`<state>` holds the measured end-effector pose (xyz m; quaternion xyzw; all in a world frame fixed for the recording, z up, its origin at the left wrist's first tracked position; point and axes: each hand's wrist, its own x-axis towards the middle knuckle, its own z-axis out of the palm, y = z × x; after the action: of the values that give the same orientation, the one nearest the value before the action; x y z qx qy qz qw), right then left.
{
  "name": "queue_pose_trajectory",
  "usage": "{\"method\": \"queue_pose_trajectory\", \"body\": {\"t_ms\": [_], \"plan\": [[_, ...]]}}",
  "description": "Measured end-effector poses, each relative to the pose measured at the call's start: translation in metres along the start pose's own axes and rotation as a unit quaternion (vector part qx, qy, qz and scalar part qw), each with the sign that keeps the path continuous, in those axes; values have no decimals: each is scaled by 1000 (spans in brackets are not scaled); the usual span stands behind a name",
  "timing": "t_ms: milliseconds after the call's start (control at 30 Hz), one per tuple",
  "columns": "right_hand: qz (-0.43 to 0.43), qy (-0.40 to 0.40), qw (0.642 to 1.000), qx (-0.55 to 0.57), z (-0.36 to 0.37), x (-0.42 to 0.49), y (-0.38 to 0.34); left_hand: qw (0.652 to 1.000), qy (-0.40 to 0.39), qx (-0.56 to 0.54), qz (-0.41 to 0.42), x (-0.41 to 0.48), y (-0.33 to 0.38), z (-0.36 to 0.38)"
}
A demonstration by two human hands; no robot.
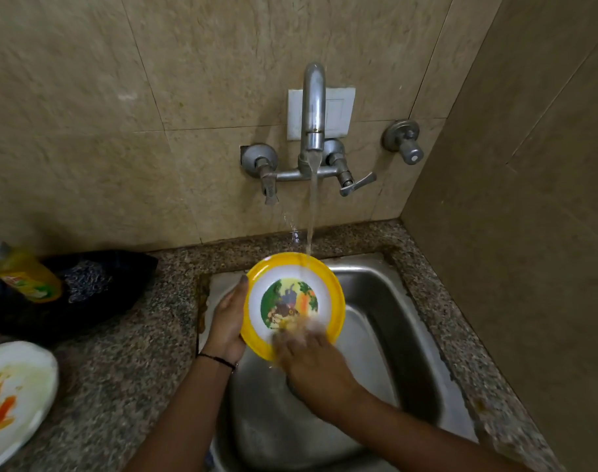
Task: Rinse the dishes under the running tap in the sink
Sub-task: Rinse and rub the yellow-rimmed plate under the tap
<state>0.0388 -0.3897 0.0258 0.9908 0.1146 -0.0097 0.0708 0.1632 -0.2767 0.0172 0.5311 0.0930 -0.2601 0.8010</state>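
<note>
A yellow-rimmed plate [292,303] is held tilted over the sink [376,301], its top edge meeting the stream from the tap [313,110], so that water can run down the printed face and drain off the low edge into the basin rather than onto the table [127,352]. The left hand [227,321] cups the plate's left rim, fingers [243,282] clamped on the edge with the palm behind it, which steadies the plate and sets its angle. The right hand [308,356] lies on the lower part of the face; it is blurred, so I cannot tell whether its fingers are spread or together, but they seem pressed flat on the surface, probably rubbing residue loose where the water passes. A second plate [11,393], white and smeared with orange, waits on the table at the left, well apart from the sink, so the rinsing looks far from done. A yellow bottle [28,277] lies on a dark bag [96,287] behind it. The wet plate, gripped by one rim only, could slip.
</note>
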Motion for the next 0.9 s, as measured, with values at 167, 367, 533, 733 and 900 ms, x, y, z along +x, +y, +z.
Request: {"method": "queue_pose_trajectory", "body": {"t_ms": [167, 367, 533, 733, 900], "plan": [[14, 70, 997, -12, -27, 10, 19, 995, -9, -67, -69, 9, -3, 4], [8, 68, 997, 19, -49, -6, 43, 989, -99, -79, -77, 10, -3, 35], [104, 127, 943, 290, -98, 4, 68, 983, -100, -95, -118, 4, 0, 39], [303, 121, 696, 639, -111, 37, 127, 991, -109, 19, -73, 7, 14, 31], [284, 133, 727, 611, -105, 69, 132, 996, -88, -26, -10, 3, 19, 29]]}}
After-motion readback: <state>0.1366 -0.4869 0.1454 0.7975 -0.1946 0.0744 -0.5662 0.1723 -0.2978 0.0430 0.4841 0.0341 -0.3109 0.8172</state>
